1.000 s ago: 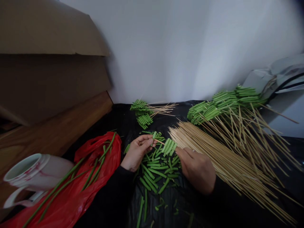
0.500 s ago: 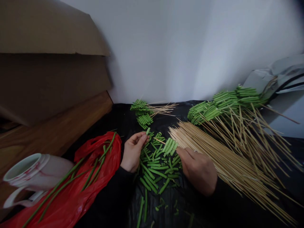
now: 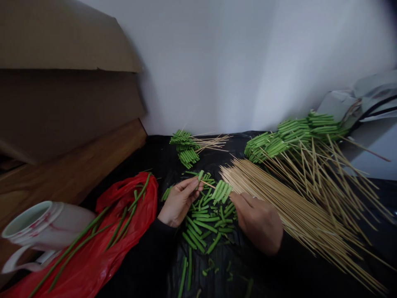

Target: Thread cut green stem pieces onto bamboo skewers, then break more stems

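Observation:
My left hand [image 3: 180, 201] pinches a short piece of green bean [image 3: 200, 175] between thumb and fingers. The tip of a bamboo skewer [image 3: 208, 183] meets that piece; whether it has gone through I cannot tell. My right hand [image 3: 259, 223] is closed around the skewer, just behind several bean pieces [image 3: 222, 192] threaded side by side on it. Below both hands, a pile of loose cut green beans [image 3: 204, 225] lies on black plastic sheeting [image 3: 226, 269].
Bare skewers [image 3: 285, 198] lie in a bundle at right. Finished bean skewers are stacked behind it [image 3: 294, 134], with a smaller stack [image 3: 187, 149] near the wall. At left are a red plastic bag [image 3: 124, 231] holding long beans, a white pitcher [image 3: 58, 223] and a cardboard box [image 3: 68, 103].
My left hand has moved right with its bean piece, which now touches the skewer tip. My right hand and the threaded pieces have stayed almost still.

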Demonstrator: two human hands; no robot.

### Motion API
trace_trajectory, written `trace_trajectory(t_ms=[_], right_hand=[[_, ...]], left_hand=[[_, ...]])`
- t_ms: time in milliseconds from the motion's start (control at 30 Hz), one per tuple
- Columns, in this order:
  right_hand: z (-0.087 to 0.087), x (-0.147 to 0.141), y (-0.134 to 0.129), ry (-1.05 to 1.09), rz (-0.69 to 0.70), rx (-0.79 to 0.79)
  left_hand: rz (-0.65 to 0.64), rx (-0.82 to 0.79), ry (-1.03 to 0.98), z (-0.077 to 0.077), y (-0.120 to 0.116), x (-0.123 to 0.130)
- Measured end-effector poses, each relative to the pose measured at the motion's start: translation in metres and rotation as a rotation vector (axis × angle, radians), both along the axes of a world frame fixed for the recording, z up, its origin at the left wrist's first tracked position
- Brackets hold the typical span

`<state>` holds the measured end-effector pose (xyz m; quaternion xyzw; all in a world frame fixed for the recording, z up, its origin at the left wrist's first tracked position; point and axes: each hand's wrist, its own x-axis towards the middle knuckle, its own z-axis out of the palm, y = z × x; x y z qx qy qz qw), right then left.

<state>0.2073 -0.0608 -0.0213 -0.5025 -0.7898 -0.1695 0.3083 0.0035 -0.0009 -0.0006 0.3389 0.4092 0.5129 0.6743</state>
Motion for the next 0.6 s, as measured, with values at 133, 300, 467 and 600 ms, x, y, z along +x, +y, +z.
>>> trace_trajectory(t_ms=[133, 300, 467, 600], right_hand=[[0.0004, 0.0003, 0.0001, 0.004, 0.011, -0.005], [-0.0011, 0.0006, 0.0002, 0.010, 0.017, -0.002], [-0.0027, -0.0005, -0.0001, 0.016, 0.013, 0.008], [-0.0030, -0.0012, -0.0008, 0.019, -0.002, 0.011]], left_hand=[[-0.032, -0.008, -0.006, 0.0005, -0.0002, 0.0000], [-0.061, -0.026, -0.010, 0.0005, -0.0005, 0.0010], [-0.085, -0.004, 0.002, -0.0016, -0.0016, 0.0028], [-0.107, 0.013, 0.023, -0.0014, -0.0028, 0.0036]])
